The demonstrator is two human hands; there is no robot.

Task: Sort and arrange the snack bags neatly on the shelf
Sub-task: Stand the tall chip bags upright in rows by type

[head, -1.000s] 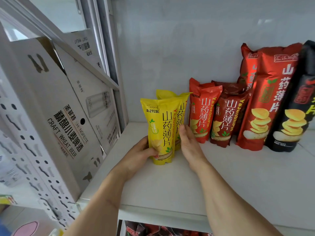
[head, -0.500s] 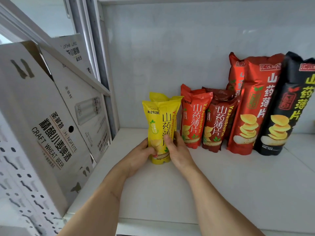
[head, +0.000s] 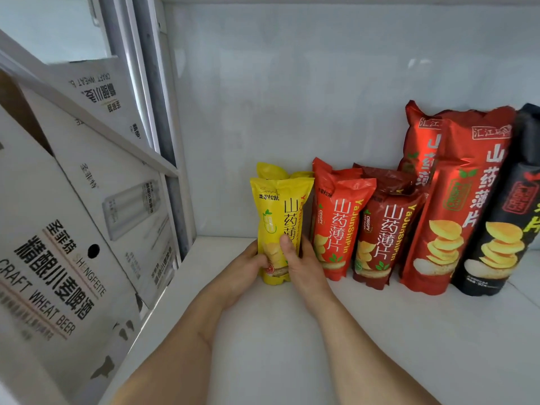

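Hands meet on the front yellow bag (head: 276,229) low down: the left hand (head: 244,266) wraps its left edge, and the right hand (head: 304,266) has its thumb (head: 287,249) across the printed face with the fingers curled behind, so each grip is closed on the bag. It stands upright toward the shelf's (head: 380,331) back edge, left of the row, with a second yellow bag (head: 270,171) showing just behind it.

To finish this step well, I judge the pair should be squared face-forward and slid right until they sit just beside the small red bag (head: 336,226), keeping the base flat so the soft pouch does not tip. Holding low helps; squeezing harder would likely crush the chips.

Further right stand a dark red bag (head: 382,238), a tall red bag (head: 455,200) with another behind it, and a black bag (head: 502,229) near the shelf's right edge, all leaning slightly. White beer cartons (head: 67,258) lean beyond the shelf's left edge, outside the upright post (head: 163,127), and seem no obstacle.
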